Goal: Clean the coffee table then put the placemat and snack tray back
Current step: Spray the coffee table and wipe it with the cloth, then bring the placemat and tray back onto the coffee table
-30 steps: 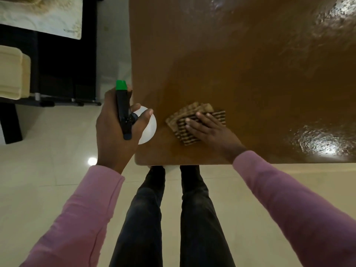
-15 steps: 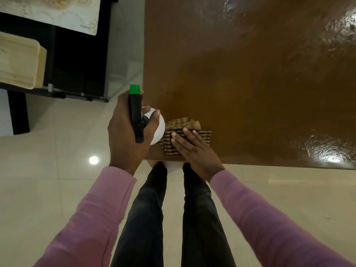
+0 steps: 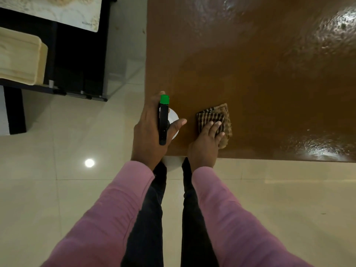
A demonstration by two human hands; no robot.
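The coffee table has a smooth, glossy brown top with wet-looking sheen patches along its right side. One cloth lies on it close to the near edge: a soft woven square, folded, with dark and tan stripes and a frayed tan border. The right hand rests flat on the cloth, its fingers straight and close together, pressing down on the fabric.

The left hand hovers at the table's near left corner, its fingers and thumb curled round one spray bottle. The bottle has a long black head, a square green nozzle tip and a round white body showing beneath the thumb.

Off to the left stands a dark, black stand, well apart from the table. On it lie one placemat, flat and pale with a beige printed pattern, and one tray, cream-coloured with rounded corners and a raised rim. Both are cut off by the edge of the view.

The floor is shiny cream tile reflecting one round light. Two pink sleeves and two legs in dark trousers fill the foreground.
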